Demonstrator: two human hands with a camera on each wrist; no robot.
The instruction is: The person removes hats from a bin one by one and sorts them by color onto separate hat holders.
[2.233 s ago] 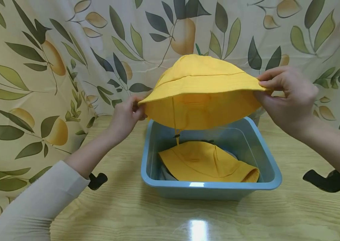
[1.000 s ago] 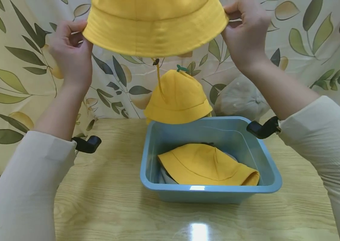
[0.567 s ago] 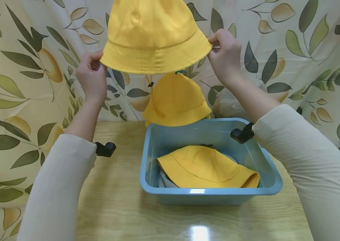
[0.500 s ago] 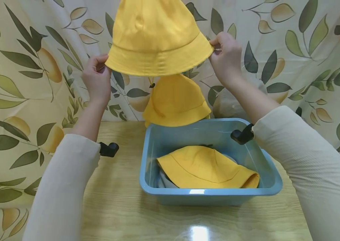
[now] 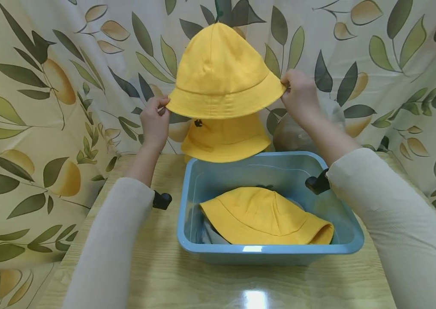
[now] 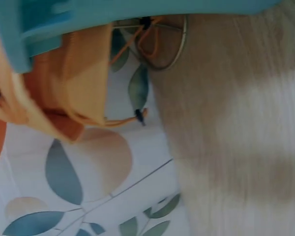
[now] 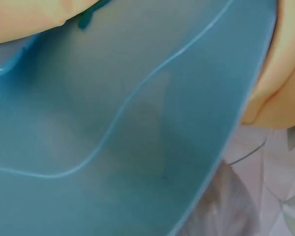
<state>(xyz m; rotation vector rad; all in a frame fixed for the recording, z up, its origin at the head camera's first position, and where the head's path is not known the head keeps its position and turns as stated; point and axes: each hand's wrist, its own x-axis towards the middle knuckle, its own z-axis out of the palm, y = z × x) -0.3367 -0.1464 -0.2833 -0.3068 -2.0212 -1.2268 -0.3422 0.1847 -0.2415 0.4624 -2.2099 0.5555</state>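
A yellow bucket hat [image 5: 221,71] with a green stem-like tip hangs in the air, crown up, stretched between two hands. My left hand [image 5: 155,122] pinches its brim at the left, while the right hand [image 5: 300,96] pinches the opposite side. Right below and behind it is a second yellow hat [image 5: 227,143], its crown hidden by the held one. A blue bin [image 5: 269,249] stands in front, and inside lies another yellow hat [image 5: 264,216], on its side over something grey [image 5: 214,234]. Neither hand shows clearly in the wrist views.
A pale grey cap [image 5: 293,135] sits behind the bin's right rear corner. In the left wrist view, a thin wire loop [image 6: 182,46] and orange cords [image 6: 123,120] show beside the bin. The wooden table [image 5: 152,266] ends at a leaf-patterned curtain [image 5: 67,107].
Both hands raised the hat from over the bin toward the head camera, turning its brim level. It has since moved away and down, over the second hat. The bin's hat stays put.
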